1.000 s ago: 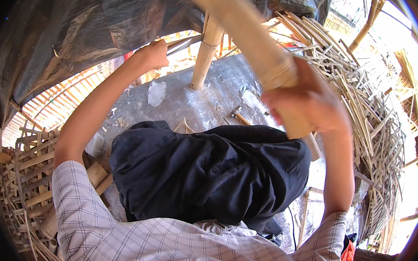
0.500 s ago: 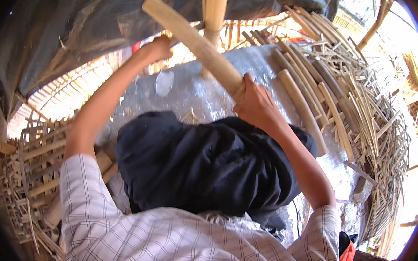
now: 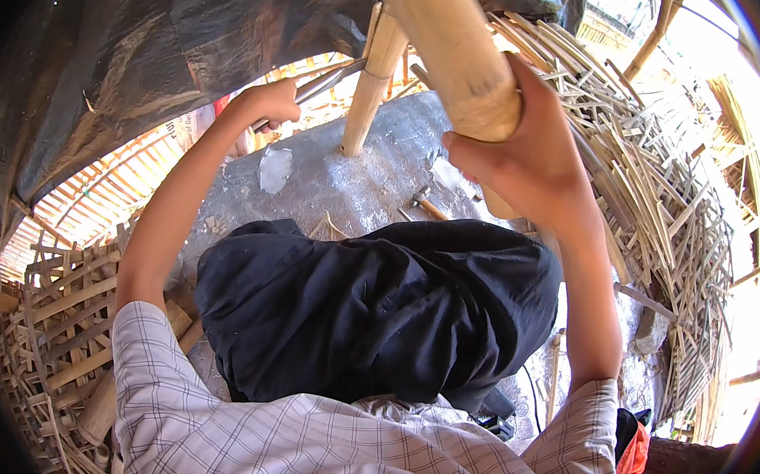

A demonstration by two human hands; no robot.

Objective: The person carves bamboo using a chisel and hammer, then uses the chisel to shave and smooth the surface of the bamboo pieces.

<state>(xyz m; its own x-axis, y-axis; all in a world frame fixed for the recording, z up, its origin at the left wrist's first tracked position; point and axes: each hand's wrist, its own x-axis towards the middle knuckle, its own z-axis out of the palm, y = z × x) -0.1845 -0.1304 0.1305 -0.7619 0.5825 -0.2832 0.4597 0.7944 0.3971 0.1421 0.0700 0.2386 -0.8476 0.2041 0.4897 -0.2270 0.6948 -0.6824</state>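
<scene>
My left hand (image 3: pixel 275 103) is closed round the handle of a long metal blade (image 3: pixel 321 84), which looks like a machete. Its far end meets the upper part of an upright bamboo pole (image 3: pixel 368 97), split near the top. How deep the blade sits in the split I cannot make out. In my right hand (image 3: pixel 537 151) is a thick bamboo stick (image 3: pixel 455 51), gripped at its lower end and raised so that it runs out of the top of the view. Dark cloth (image 3: pixel 376 308) covers my lap between the arms.
A hammer (image 3: pixel 429 203) lies on the grey sheet (image 3: pixel 313 167) beyond my lap. Heaped bamboo strips (image 3: pixel 659 191) curve along the right. A woven bamboo lattice (image 3: pixel 73 316) stands at the left, and a dark tarp (image 3: pixel 165 58) hangs across the top.
My right hand has lifted the bamboo stick up and to the right, closer to the camera. The upright pole now leans more to the right, and the hammer has come into sight.
</scene>
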